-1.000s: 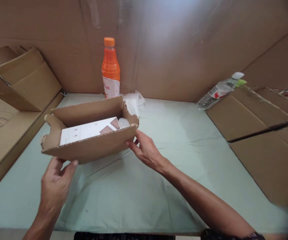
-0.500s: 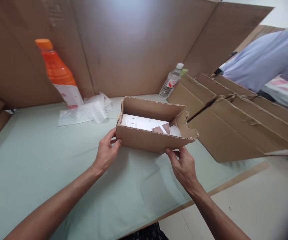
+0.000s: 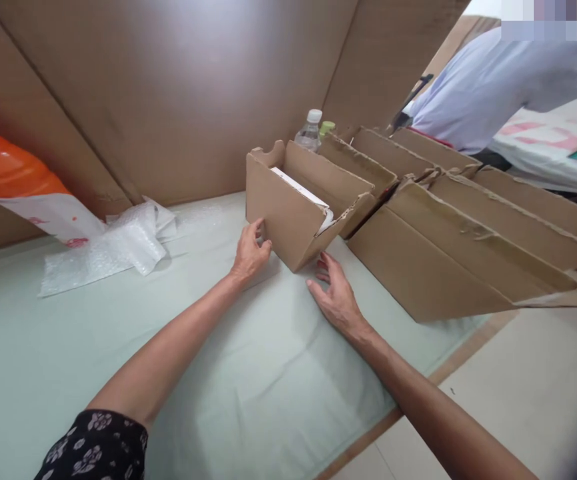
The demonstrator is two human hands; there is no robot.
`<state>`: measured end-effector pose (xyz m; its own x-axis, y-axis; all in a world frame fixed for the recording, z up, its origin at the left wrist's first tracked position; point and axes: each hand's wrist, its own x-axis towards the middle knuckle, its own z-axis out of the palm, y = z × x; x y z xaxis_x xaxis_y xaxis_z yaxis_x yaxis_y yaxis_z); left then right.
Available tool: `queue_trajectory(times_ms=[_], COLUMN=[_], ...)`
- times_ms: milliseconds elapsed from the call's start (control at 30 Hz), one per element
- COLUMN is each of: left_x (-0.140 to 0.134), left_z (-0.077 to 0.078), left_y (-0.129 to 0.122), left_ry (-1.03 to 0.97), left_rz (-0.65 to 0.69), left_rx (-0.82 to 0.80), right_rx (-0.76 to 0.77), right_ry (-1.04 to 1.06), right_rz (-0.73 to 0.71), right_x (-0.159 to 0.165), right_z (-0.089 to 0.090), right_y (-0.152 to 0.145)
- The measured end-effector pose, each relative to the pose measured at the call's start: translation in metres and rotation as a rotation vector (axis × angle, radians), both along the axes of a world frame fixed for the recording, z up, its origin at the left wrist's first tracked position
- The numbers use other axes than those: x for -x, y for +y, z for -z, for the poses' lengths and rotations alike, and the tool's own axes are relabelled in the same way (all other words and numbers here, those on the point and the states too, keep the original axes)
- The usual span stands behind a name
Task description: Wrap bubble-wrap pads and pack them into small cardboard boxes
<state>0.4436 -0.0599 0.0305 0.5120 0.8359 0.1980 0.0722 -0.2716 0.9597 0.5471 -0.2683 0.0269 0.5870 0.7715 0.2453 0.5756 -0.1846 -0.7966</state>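
An open-topped cardboard box (image 3: 288, 213) stands on the cloth, turned at an angle, with a white carton (image 3: 299, 187) inside, mostly hidden by the front wall. Something pale and clear shows at the carton's near end, too covered to name. My left hand (image 3: 253, 252) is at the lower front wall, thumb and fingers apart, fingertips against or very close to the cardboard. Beside the box's near bottom corner is my right hand (image 3: 337, 293), fingers spread and holding nothing; whether its fingertips touch the box I cannot tell.
Several more cardboard boxes (image 3: 433, 260) stand in rows on the right. Behind them are a clear bottle (image 3: 309, 132) and a person's pale sleeve (image 3: 488, 87). Bubble wrap (image 3: 113, 243) and an orange bottle (image 3: 15, 167) lie left. Tall cardboard panels (image 3: 208, 100) rise behind the green cloth (image 3: 248, 400).
The cardboard box has turned and moved back, up beside the other boxes. Both hands have loosened from its ends. The view has swung to the right.
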Motion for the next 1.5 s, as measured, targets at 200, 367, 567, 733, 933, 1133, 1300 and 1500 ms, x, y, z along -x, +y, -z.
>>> queue_trajectory(times_ms=[200,367,567,733,933,1133,1300,1500], left_x=[-0.03,-0.061,-0.079,-0.068,0.006,0.123,0.227,0.32], left_z=[0.007,0.01,0.018,0.02,0.018,0.004,-0.006,-0.016], left_y=[0.005,0.018,0.022,0.011,-0.049,-0.106,-0.128,-0.141], left_ry=[-0.045,-0.043,-0.027,0.015,0.144,0.423,0.519,0.433], left_rz=[0.117,0.226,0.351,0.389,0.474,0.595,0.578,0.594], left_rx=[0.013,0.045,0.081,-0.008,-0.222,-0.552,-0.659,-0.534], right_rx=[-0.044,-0.02,-0.036,-0.055,-0.093,-0.058,0.047,0.012], right_ry=[-0.004,0.039,0.27,0.319,0.218,0.093,-0.298,-0.674], right_rz=[0.084,0.09,0.014,0.018,0.137,0.141,-0.05,-0.407], right_x=[-0.027,-0.039,-0.062,-0.066,-0.061,-0.054,-0.043,0.062], right_z=[-0.001,0.005,0.013,0.017,0.018,0.005,0.014,0.032], right_y=[0.023,0.026,0.024,0.023,0.026,0.027,0.024,0.035])
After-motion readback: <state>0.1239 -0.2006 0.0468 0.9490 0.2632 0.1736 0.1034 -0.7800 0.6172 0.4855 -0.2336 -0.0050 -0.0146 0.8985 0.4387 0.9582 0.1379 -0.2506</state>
